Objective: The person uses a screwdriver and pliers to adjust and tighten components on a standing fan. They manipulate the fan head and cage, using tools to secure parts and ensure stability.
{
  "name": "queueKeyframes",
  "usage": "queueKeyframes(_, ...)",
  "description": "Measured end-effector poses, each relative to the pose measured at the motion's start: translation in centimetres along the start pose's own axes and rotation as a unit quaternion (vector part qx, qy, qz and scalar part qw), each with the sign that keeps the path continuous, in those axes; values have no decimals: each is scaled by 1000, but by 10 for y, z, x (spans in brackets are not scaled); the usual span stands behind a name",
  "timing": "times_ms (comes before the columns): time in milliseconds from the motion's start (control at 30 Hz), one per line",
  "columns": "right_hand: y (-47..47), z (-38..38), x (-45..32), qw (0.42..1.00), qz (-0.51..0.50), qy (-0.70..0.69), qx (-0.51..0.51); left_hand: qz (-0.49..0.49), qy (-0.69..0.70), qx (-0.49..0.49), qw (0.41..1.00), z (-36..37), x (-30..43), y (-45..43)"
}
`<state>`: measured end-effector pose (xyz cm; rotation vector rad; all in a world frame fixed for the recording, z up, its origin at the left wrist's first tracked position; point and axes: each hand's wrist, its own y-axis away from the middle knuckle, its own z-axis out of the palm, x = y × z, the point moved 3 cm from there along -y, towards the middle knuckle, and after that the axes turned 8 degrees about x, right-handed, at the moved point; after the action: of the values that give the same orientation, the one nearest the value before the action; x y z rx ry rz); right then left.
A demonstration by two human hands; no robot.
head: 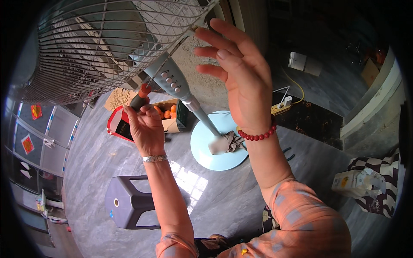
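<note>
A pedestal fan stands before me, its wire grille (93,48) tilted across the upper left. My left hand (146,129) grips a screwdriver (140,98) by its dark and red handle, just below the grille's edge. The shaft points up towards the rim. My right hand (242,71) is raised right of the rim, fingers spread and bent, its fingertips close to the grille's edge; no object shows in it. Between the hands is the fan's light blue control housing (169,77) with several push buttons. A crumpled grey cloth (234,142) lies on the round base (206,154).
A purple plastic stool (124,203) stands on the floor at lower left. Behind my left hand are a box of oranges (171,124) and a red bag (117,124). A power strip (280,108) with a plugged-in charger lies right of my right wrist. Pliers handles (291,156) show beside my right forearm.
</note>
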<state>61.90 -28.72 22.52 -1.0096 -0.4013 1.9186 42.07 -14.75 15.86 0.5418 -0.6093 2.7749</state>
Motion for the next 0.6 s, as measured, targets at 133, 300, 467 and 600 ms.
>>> queueKeyframes(133,-2,-4,4,1000,9,-2,8,-14,13,-43,999,8,-2,2)
queueKeyframes(300,-1,-4,11,999,45,-15,-7,-21,26,-70,997,9,0,3)
queueKeyframes(467,-1,-5,12,998,51,-20,-17,-18,78,-55,995,9,-2,1)
queueKeyframes(600,0,-4,13,998,56,-22,-16,-37,91,-47,994,6,0,1)
